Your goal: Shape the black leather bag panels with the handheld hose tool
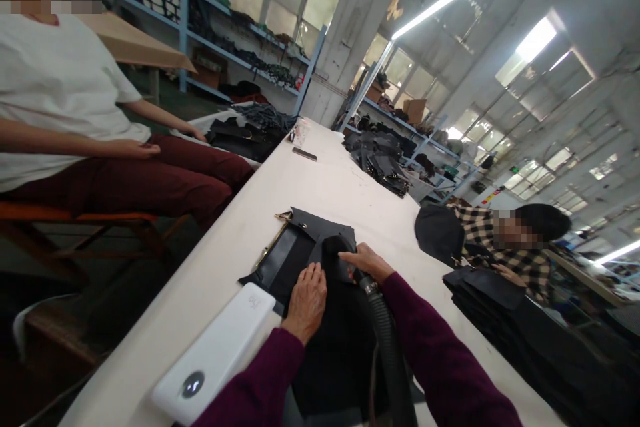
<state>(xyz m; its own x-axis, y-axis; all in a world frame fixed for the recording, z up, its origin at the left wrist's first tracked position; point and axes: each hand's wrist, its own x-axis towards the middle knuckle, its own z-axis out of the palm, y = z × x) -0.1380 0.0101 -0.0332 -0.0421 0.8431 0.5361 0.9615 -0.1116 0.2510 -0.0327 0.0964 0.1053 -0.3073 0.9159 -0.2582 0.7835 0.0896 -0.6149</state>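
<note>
Black fabric pieces (330,340) lie in a pile on the white table (200,280) in front of me, with gold-coloured metal trim along the far left edge. My left hand (307,297) rests flat on the black material, fingers together and stretched forward. Just right of it, my right hand (367,261) is wrapped round a black tool (336,247) whose head is over the fabric. A ribbed black hose (384,327) runs from this tool toward me, beside my right forearm.
A white device (220,353) with a round display lies left of my left forearm. A dark phone-like object (305,155) lies farther up. A person (65,100) sits left; another (530,247) works right beside black material (525,327).
</note>
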